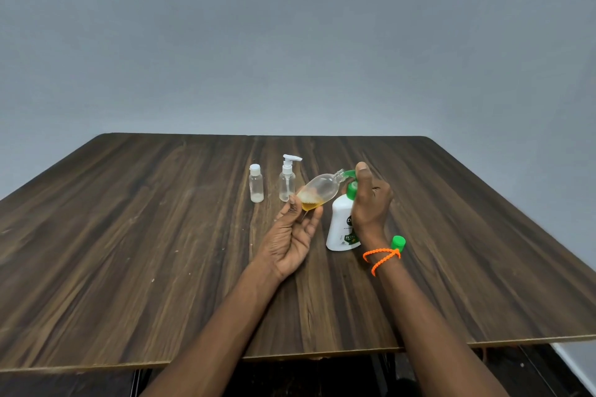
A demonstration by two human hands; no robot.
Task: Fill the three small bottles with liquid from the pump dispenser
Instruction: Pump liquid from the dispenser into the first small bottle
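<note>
A white pump dispenser [341, 226] with a green pump head stands at mid-table. My right hand [371, 200] rests on top of its pump, thumb up. My left hand [295, 235] holds a clear small bottle [319, 192] tilted on its side, its open mouth against the green nozzle; amber liquid pools in its lower end. A small bottle with a white cap [256, 184] stands to the left, with a little whitish liquid at its bottom. Beside it stands a clear small bottle with a white pump top [287, 182].
A loose green cap [398, 242] lies on the wooden table [129, 251] just right of the dispenser, behind my right wrist, which wears an orange beaded band [382, 258]. The table's front edge runs below my forearms. A grey wall stands behind.
</note>
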